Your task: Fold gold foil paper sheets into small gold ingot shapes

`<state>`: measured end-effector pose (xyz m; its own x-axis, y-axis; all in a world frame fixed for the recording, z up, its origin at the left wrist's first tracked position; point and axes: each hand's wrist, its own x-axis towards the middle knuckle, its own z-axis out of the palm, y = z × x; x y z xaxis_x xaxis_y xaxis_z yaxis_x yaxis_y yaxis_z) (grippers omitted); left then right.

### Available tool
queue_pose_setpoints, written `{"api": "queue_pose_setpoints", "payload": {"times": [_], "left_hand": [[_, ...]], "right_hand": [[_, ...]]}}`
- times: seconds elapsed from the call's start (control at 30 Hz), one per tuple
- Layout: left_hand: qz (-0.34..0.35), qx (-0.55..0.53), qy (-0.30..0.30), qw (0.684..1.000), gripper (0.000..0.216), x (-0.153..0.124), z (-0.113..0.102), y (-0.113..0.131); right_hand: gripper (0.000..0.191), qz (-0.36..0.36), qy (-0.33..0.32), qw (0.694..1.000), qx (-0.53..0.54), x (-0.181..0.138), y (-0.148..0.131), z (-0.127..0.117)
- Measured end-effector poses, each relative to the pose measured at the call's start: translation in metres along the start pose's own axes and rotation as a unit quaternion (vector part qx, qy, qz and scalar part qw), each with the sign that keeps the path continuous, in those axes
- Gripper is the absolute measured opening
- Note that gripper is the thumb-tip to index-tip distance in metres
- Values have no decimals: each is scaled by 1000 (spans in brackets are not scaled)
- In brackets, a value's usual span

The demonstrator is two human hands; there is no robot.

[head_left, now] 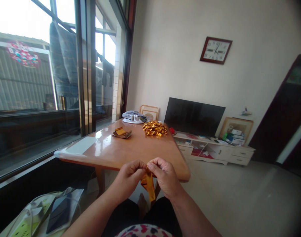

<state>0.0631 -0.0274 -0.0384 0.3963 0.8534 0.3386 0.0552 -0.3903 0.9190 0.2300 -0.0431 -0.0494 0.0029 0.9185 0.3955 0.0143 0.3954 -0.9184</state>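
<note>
Just off the table's near edge, my left hand point(132, 177) and my right hand point(164, 174) meet, each pinching the top of a piece of shiny gold foil paper point(148, 187). The foil hangs down from my fingertips over my lap. Its pinched end is mostly hidden by thumbs and fingers. Farther off on the table, a heap of crumpled or folded gold foil pieces point(154, 128) lies at the right. Left of that heap rests a stack of flat gold foil sheets point(122, 132), slightly curled.
The brown wooden table point(140, 149) bears folded clothes point(134, 117) at its far end. A television point(193, 115) stands on a white cabinet point(221, 153) at the right. To my lower left, a phone or tablet point(59, 212) lies among cables. A window point(37, 85) runs along the left.
</note>
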Motion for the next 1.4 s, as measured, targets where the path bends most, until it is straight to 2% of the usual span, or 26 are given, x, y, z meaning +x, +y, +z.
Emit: {"api": "queue_pose_setpoints", "payload": {"times": [0.17,0.33,0.47,0.57,0.67,0.87,1.1,1.27,1.4], "left_hand": [[-7,-6,-5,1000,30,1,-2,-3],[6,-58,-24,998,30,1,-4,-6],[-5,-91,32,995,33,4,-3,-6],[-1,-111,87,990,33,7,-4,-7],[0,-125,107,986,32,8,-5,-9],[-24,-143,82,986,29,6,-9,-8],[-16,-123,18,992,29,9,-17,-5],[-2,-133,38,990,31,9,-22,-7],[-4,-151,61,987,31,9,-27,-15]], "right_hand": [[31,-11,-4,1000,-27,1,-1,-1],[37,22,-8,999,24,1,1,3],[45,41,1,998,55,2,1,6],[45,33,-15,999,14,1,1,6],[42,16,-37,998,-53,0,1,6],[37,-24,-29,986,-159,0,-1,3],[35,-27,-47,983,-173,3,-4,1],[34,6,-54,991,-119,7,-2,-1],[34,7,-56,992,-115,8,-5,-4]]}}
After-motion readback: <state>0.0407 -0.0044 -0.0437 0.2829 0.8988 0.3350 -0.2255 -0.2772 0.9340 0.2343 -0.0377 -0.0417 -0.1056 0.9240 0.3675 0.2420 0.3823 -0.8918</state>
